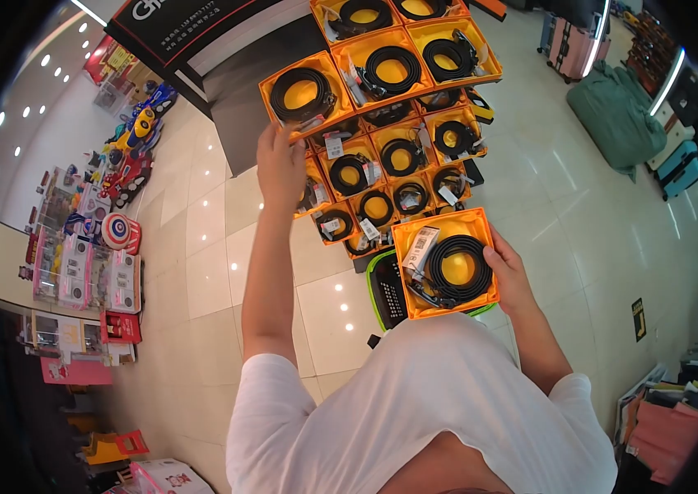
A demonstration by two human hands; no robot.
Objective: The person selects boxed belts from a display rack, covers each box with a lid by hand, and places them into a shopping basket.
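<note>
My right hand grips the right side of an orange box close to my body. In that box lies a coiled black belt with a white tag. My left hand is raised to the near left corner of another orange box at the left end of the upper shelf row, its fingers closed at the box edge. That box also contains a coiled black belt. More orange boxes with coiled belts stand in stepped rows beyond and below.
A black basket with a green rim is partly hidden under the held box. Toys and boxed goods line the left. A green bag and suitcases stand at the right, with folded clothes lower right.
</note>
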